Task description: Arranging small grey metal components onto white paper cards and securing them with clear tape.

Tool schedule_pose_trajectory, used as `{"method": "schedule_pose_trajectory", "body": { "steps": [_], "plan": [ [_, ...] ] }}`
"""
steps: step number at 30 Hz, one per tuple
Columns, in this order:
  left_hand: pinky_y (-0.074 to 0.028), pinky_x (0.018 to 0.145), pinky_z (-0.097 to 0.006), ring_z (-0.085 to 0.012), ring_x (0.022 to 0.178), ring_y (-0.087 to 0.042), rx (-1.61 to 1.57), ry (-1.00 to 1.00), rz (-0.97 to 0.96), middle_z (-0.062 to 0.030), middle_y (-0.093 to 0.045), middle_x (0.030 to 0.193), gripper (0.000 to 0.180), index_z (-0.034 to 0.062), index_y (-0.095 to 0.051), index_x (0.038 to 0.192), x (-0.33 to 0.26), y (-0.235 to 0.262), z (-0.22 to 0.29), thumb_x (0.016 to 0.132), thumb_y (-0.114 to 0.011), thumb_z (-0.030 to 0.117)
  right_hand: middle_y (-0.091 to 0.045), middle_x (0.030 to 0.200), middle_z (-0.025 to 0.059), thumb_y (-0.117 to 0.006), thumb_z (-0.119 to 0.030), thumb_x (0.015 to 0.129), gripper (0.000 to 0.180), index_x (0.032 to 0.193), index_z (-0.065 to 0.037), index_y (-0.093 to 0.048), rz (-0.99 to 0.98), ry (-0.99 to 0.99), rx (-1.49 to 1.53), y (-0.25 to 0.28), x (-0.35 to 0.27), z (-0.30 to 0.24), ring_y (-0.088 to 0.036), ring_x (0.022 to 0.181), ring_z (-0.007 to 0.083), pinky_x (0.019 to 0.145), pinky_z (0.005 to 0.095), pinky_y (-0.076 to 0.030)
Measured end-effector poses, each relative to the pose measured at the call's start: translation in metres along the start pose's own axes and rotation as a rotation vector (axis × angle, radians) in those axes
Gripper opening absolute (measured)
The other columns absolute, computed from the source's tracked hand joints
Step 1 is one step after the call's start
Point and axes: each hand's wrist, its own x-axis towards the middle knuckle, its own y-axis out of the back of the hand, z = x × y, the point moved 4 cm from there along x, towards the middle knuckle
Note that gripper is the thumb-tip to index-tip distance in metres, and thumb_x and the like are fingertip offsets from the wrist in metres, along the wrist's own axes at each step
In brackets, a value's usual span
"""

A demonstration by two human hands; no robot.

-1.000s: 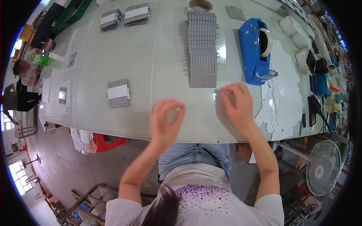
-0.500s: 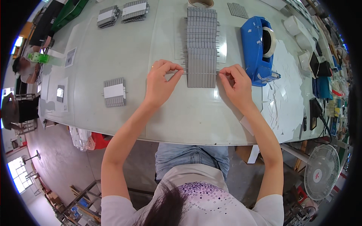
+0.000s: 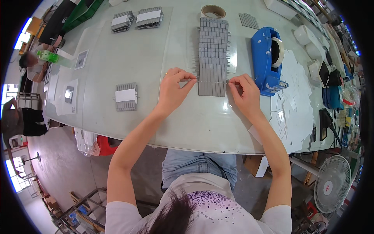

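A long row of flat grey parts (image 3: 212,54) lies on the pale table (image 3: 148,58), running away from me. My left hand (image 3: 173,90) pinches the left end of a thin strip (image 3: 212,82) laid across the row near its front end. My right hand (image 3: 244,92) pinches the strip's right end. Both hands rest just beside the row, fingers closed on the strip.
A blue tape dispenser (image 3: 267,58) stands right of the row, with white paper pieces (image 3: 290,97) beside it. A small grey bundle with a white label (image 3: 126,96) lies to the left, two more bundles (image 3: 136,19) at the back, and a tape roll (image 3: 213,11). A fan (image 3: 329,183) stands lower right.
Both hands moved from the table's near edge forward to the grey row and took hold of a thin strip across it, then settled slightly closer to me.
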Motion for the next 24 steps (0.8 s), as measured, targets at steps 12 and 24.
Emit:
{"method": "schedule_pose_trajectory", "body": {
  "steps": [12, 24],
  "plan": [
    [-0.044, 0.064, -0.03, -0.0173, 0.08, -0.055, 0.046, -0.062, -0.009, -0.0001, -0.064, 0.089, 0.006, 0.0091, -0.073, 0.087, 0.0, -0.003, -0.003, 0.082, -0.074, 0.012, -0.058, 0.081, 0.0046, -0.066, -0.004, 0.086, 0.003, 0.089, -0.003, -0.064, 0.002, 0.021, -0.046, -0.003, -0.001, 0.001, -0.058, 0.064, 0.0152, 0.057, 0.0257, -0.046],
    [-0.047, 0.073, -0.035, -0.0231, 0.09, -0.058, 0.039, -0.074, 0.025, -0.003, -0.066, 0.087, 0.005, 0.0104, -0.073, 0.086, 0.001, -0.002, -0.008, 0.082, -0.072, 0.012, -0.058, 0.08, 0.0064, -0.065, -0.003, 0.085, 0.003, 0.088, -0.002, -0.064, -0.007, 0.025, -0.037, -0.005, 0.006, -0.001, -0.058, 0.065, 0.0185, 0.058, 0.0275, -0.045]
  ]
}}
